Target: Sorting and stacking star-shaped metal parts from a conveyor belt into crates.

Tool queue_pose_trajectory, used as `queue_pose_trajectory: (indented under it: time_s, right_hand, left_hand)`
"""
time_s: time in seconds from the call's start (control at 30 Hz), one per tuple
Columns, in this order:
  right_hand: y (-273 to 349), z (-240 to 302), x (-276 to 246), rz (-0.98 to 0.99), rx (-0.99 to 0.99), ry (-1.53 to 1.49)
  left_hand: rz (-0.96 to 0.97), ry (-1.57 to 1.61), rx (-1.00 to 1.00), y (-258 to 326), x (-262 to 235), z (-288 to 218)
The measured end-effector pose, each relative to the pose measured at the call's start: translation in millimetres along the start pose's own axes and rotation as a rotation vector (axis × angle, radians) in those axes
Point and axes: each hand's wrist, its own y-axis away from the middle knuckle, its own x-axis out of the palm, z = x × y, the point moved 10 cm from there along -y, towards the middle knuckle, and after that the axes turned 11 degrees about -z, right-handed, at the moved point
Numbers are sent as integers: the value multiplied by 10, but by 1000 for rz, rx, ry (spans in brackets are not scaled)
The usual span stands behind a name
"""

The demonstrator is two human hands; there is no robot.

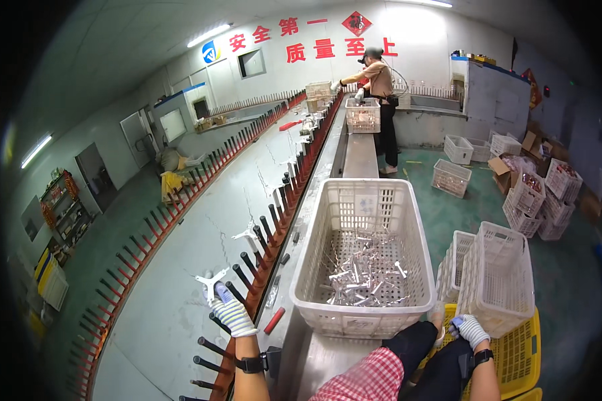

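My left hand, in a striped work glove, reaches over the row of black-tipped pegs. Its fingers are closed on a white three-armed bracket at the near end of the row. Another white bracket sits farther along the pegs. My right hand, gloved likewise, is low beside my knee and the stacked white crates; its fingers are curled, and whatever they may hold is hidden. Between my hands, a big white plastic crate holds many small shiny metal parts.
A long peg-lined conveyor curves away on the left. A red stick lies on its ledge. At my right are a white crate and a yellow crate. Farther up, a person stands at the line beside another crate.
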Motion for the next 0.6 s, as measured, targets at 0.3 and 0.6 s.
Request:
queue_pose_trajectory:
  time_s: [0.3, 0.6]
  right_hand:
    - [32, 39, 108, 11, 3, -34]
    - [-8, -76, 135, 1, -1, -33]
  left_hand:
    - [148, 56, -242, 282, 493, 349]
    - [60, -186, -365, 129, 336, 782]
